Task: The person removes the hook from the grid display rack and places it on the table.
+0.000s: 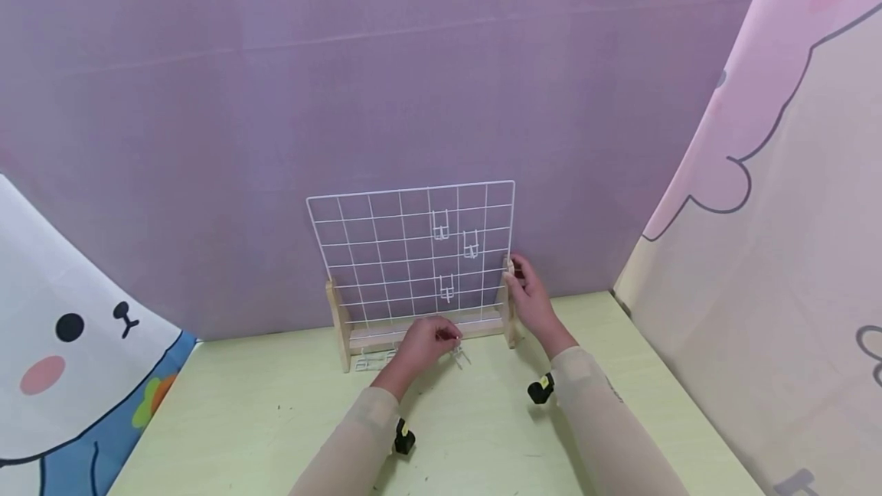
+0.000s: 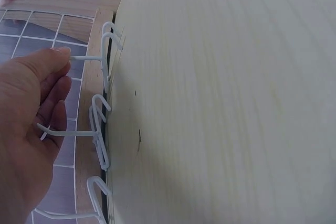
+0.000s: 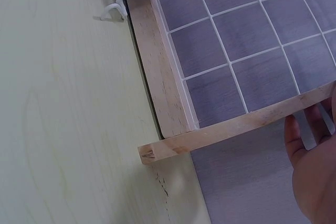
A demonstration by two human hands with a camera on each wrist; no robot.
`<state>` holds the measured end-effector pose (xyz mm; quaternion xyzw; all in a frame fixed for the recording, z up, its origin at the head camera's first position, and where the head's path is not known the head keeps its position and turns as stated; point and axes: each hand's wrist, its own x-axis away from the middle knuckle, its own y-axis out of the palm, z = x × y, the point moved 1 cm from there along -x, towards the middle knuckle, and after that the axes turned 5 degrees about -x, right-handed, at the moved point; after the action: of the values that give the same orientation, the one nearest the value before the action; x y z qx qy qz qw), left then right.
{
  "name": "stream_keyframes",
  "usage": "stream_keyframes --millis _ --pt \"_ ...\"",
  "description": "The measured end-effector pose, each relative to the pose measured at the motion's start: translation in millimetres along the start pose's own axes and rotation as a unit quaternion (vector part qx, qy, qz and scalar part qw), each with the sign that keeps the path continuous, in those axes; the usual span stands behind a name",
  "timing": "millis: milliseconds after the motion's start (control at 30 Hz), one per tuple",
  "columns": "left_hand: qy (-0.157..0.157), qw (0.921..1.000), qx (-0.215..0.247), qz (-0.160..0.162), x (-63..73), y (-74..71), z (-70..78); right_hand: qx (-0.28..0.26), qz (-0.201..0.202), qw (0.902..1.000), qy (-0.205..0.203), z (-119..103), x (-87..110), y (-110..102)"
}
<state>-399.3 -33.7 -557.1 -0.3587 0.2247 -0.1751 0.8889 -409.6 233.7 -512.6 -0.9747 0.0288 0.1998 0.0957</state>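
Observation:
A white wire grid panel [image 1: 406, 251] stands in a wooden base, with three white wire hooks hanging on its right half, the lowest hook [image 1: 447, 291] among them. My left hand [image 1: 423, 343] is low in front of the base and pinches the stem of another white hook [image 2: 105, 51] between thumb and forefinger. Beside that hand, more loose hooks [image 2: 97, 135] lie along the base's front rail. My right hand [image 1: 534, 301] grips the wooden side post [image 3: 241, 124] at the panel's right, its fingers behind the post.
The pale wood-grain table [image 1: 482, 435] runs out in front of the rack. A purple cloth backdrop [image 1: 413, 83] hangs close behind it. Printed cloths stand at both sides, one with a white cartoon animal [image 1: 83, 373]. A black wrist camera [image 1: 404, 437] sits on each forearm.

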Motion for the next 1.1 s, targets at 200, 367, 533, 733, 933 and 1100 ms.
stream_keyframes --millis 200,367,533,733,933,1100 --pt "0.0 1.0 0.006 0.0 1.4 -2.0 2.3 0.0 0.0 1.0 -0.001 0 -1.0 1" --pt "-0.002 0.9999 0.014 0.001 2.0 -2.7 2.0 0.002 -0.001 1.0 -0.001 1 -0.6 0" --pt "-0.016 0.9995 0.026 0.003 3.5 -4.8 2.7 0.004 -0.003 1.0 -0.001 2 -0.9 0" --pt "-0.025 0.9992 0.028 0.007 6.1 -7.6 1.9 0.006 -0.001 1.0 0.006 1 -0.2 0" --pt "-0.041 0.9984 0.026 0.03 8.7 -12.7 3.1 0.001 -0.003 1.0 0.004 3 -0.8 0" --pt "-0.037 0.9971 0.021 0.063 8.3 -18.9 6.7 -0.001 -0.001 1.0 0.001 4 -1.1 -1"
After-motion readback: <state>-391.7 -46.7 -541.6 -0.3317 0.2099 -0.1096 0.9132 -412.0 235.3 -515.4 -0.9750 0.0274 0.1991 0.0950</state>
